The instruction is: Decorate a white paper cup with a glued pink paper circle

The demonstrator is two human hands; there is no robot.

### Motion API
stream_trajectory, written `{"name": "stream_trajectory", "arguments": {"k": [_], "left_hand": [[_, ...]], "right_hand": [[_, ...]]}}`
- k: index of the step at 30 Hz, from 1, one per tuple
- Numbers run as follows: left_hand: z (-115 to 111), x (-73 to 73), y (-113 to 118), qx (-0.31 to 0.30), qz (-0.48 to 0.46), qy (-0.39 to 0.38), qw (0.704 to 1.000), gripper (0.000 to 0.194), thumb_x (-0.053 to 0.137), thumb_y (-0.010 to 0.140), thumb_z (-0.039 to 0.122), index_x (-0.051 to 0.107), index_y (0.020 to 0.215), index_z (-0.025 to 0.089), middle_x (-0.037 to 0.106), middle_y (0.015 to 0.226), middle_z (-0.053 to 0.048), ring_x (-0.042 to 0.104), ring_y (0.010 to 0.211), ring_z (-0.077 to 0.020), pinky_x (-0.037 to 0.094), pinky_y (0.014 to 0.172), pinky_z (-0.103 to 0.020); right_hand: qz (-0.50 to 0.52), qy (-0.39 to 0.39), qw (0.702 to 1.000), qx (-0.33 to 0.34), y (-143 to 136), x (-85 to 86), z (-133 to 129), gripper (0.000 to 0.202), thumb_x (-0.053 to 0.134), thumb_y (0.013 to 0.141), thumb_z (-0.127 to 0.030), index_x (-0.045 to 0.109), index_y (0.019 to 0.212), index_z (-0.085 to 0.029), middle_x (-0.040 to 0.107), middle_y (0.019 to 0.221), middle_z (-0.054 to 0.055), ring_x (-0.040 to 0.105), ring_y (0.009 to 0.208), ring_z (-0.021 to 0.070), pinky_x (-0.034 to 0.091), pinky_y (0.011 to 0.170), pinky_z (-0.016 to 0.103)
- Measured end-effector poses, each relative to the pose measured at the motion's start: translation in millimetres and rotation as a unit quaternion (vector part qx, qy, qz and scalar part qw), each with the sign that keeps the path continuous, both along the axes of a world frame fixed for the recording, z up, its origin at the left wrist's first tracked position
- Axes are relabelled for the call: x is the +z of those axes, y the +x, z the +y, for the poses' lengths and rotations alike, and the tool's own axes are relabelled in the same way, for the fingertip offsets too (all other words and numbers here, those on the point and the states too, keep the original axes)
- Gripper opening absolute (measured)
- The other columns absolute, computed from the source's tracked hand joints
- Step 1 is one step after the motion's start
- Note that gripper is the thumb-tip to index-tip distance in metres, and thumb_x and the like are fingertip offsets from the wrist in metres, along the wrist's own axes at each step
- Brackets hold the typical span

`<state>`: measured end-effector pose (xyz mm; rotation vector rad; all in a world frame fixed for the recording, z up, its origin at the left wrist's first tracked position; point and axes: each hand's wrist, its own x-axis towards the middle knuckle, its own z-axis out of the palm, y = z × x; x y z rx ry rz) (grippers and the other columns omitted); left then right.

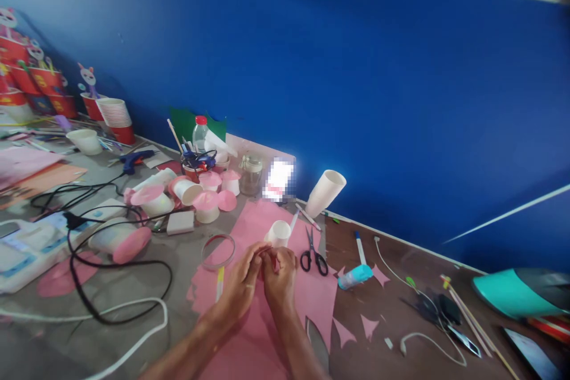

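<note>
My left hand (pixel 243 276) and my right hand (pixel 279 273) meet over a large pink sheet (pixel 256 344), fingers pinched together. Between the fingertips is a small bit of pink paper (pixel 275 262), mostly hidden. Just beyond them a white paper cup (pixel 279 233) stands on the sheet. Black-handled scissors (pixel 314 255) lie to the right of my hands with their blades pointing away. A roll of tape (pixel 218 251) lies on the left part of the sheet, with a yellow and white strip (pixel 219 283) below it.
Pink-trimmed cups (pixel 207 208), a power strip (pixel 31 249) and looping black cables (pixel 167 276) occupy the left. Behind stand a glass jar (pixel 251 175), a lit phone (pixel 279 179) and leaning stacked cups (pixel 326 193). Pink scraps (pixel 369 326) and a blue-capped marker (pixel 360 247) lie right.
</note>
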<state>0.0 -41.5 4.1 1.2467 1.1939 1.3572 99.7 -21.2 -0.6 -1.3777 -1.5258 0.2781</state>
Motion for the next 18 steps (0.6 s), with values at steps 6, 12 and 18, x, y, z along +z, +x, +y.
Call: {"name": "stream_trajectory", "arguments": {"k": [6,12,18], "left_hand": [[2.0,-2.2,1.3,-0.003,-0.024,-0.004,1.000,0.037,0.050,0.092,0.043,0.065,0.117,0.020,0.067,0.124,-0.011,0.060,0.117,-0.0256,0.047,0.103,-0.040],[3.2,4.8,3.1,0.023,-0.061,-0.015,0.998,0.035,0.054,0.089,0.045,0.066,0.110,0.019,0.070,0.117,-0.010,0.062,0.114,-0.0251,0.048,0.102,-0.039],[4.7,8.7,3.1,0.041,-0.073,-0.033,0.996,0.036,0.058,0.083,0.048,0.066,0.104,0.019,0.073,0.111,-0.010,0.065,0.109,-0.0252,0.049,0.099,-0.040]], "right_hand": [[-0.004,0.002,1.000,-0.009,-1.0,-2.5,-0.1,0.030,0.048,0.093,-0.032,0.058,0.067,-0.021,0.063,0.068,0.004,0.056,0.069,0.0217,0.038,0.067,0.034],[-0.001,-0.006,1.000,0.012,0.7,-1.0,0.9,0.027,0.049,0.090,-0.027,0.054,0.063,-0.022,0.059,0.063,0.002,0.054,0.064,0.0201,0.036,0.063,0.031],[0.023,-0.022,0.999,0.017,0.9,-1.2,0.9,0.021,0.049,0.084,-0.020,0.056,0.064,-0.021,0.061,0.063,0.002,0.053,0.062,0.0196,0.037,0.061,0.031]]}}
